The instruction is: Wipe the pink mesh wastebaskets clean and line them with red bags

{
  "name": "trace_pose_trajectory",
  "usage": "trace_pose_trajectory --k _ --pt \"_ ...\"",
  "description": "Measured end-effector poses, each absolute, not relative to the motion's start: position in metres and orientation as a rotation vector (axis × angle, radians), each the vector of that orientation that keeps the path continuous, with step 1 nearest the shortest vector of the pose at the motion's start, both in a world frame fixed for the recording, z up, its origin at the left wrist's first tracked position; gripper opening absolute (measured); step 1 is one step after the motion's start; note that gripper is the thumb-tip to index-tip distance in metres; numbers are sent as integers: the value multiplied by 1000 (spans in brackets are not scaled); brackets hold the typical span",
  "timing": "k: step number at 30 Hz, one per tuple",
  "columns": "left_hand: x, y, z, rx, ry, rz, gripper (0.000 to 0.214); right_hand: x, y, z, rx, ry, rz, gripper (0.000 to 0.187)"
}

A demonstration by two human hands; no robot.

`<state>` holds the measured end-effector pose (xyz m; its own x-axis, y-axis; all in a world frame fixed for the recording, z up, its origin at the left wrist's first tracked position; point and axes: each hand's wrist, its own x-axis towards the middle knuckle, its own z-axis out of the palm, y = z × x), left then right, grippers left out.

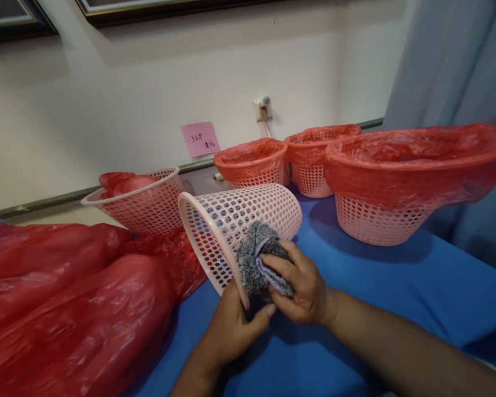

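Your left hand [231, 325] is closed on the lowest part of the rim of the pink basket [248, 212], thumb curled up towards your right hand. The basket lies tipped on its side, its open mouth turned away from that grip to your left and its base pointing off beyond your right hand. Your right hand [303, 289] is pinching a bunched grey cloth [258, 259] and pressing it against the basket's outer wall, just above and touching your left grip. I cannot tell whether the basket's lower wall rests on the blue bench [397, 286] or hangs clear of it.

What could go wrong, as I judge it:
- The rim hold is narrow and at one edge. Press hard with the cloth and the light basket may roll or twist out of your left hand.
- The wall is all holes. Loops of the cloth could snag in them and drag the basket along.
- The thin plastic may flex or crack under a heavy push.

To the left of your left grip lies a heap of red plastic bags [66, 309], close enough for the rim to catch. Beyond both hands stand the lined baskets [252, 160], the big one [413, 171] off past your right grip.
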<state>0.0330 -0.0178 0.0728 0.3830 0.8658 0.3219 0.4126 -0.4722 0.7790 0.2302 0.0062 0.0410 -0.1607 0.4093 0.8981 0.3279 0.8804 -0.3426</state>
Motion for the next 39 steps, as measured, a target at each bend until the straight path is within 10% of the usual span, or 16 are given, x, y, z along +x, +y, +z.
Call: trace_pose_trajectory --k 7,15,27,39 --pt "29 -17 75 2155 1090 1068 24 232 13 36 -580 -1746 49 63" --pt "28 -12 73 2215 1179 910 54 284 101 18 -1345 -941 466 47" --pt "37 -8 57 2135 1132 725 56 229 0 39 -451 -1757 79 66" --pt "26 3 53 2173 1223 744 76 273 77 31 -1186 -1097 293 50"
